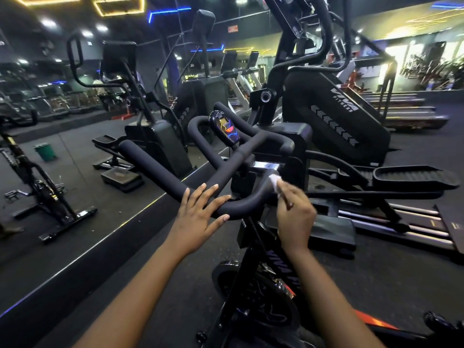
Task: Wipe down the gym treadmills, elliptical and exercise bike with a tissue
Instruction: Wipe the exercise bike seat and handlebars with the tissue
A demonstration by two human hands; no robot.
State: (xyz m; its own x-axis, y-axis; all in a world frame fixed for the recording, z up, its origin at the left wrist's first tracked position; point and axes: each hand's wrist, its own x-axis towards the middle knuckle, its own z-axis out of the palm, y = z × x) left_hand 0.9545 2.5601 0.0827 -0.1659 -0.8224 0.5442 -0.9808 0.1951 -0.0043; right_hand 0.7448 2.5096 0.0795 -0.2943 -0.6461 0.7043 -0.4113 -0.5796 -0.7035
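The black exercise bike (261,280) stands right in front of me, its padded handlebar (150,162) curving across the middle with a small lit console (224,125) at its centre. My left hand (200,217) rests flat on the near bend of the handlebar, fingers straight. My right hand (295,213) pinches a white tissue (274,180) and presses it against the right arm of the handlebar. The black elliptical (334,114) rises just behind the bike on the right. Treadmills (411,116) line the far right.
A wall mirror on the left reflects the machines and a green bin (45,151). The elliptical's pedals and rails (411,177) stretch across the floor to the right of the bike. Dark rubber floor lies between mirror and bike.
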